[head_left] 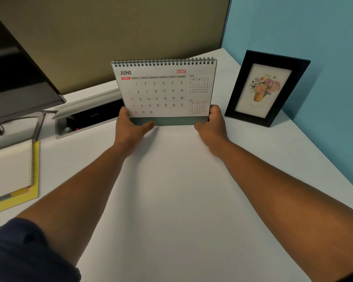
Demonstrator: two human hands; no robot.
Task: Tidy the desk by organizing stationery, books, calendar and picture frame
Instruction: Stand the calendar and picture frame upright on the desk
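A spiral-bound desk calendar [163, 88] showing June 2026 stands upright near the back of the white desk [171, 190]. My left hand [129, 129] grips its lower left corner, thumb along the grey base. Its lower right corner is held by my right hand [211, 129], fingers curled round the edge. A black picture frame [267, 88] with a flower print stands upright just right of the calendar, against the blue wall. Stacked books [10, 174], a white notebook over a yellow one, lie at the left edge.
A dark monitor [14, 78] hangs over the back left. An open cable tray [86, 117] with a raised lid sits in the desk behind the calendar's left side. An olive partition [120, 33] closes the back.
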